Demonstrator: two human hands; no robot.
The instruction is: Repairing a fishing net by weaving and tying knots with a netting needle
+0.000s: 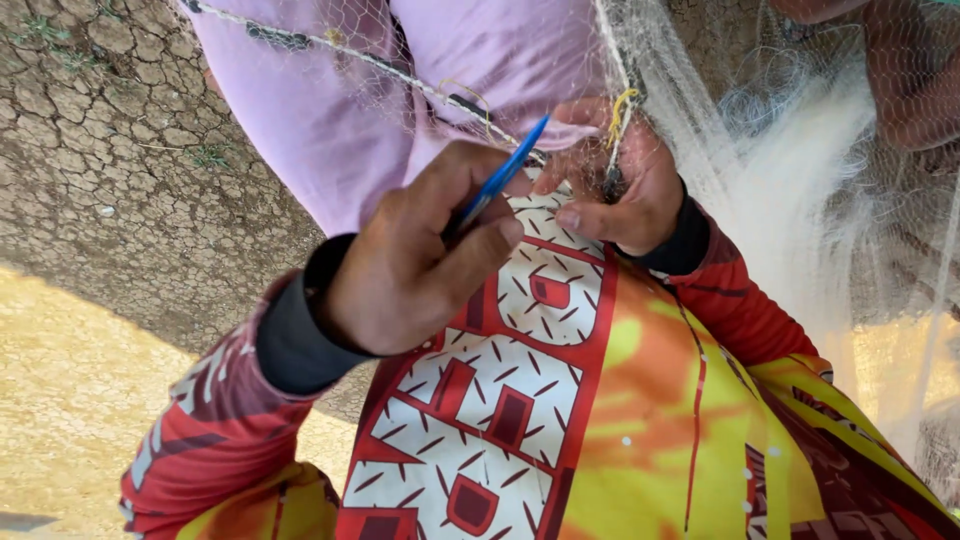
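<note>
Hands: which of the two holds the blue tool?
The left hand, at picture left, pinches the blue netting needle between thumb and fingers. The right hand instead grips the net's corded edge.

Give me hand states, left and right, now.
Left hand: closed on the blue netting needle.
Right hand: closed, pinching the fishing net at its edge cord.

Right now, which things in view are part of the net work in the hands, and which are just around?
In use:
left hand gripping a blue netting needle
right hand pinching the fishing net at its edge rope
yellow twine at the rope

Just around:
cracked dry ground
patterned cloth over the lap
lilac cloth beneath the net
</note>
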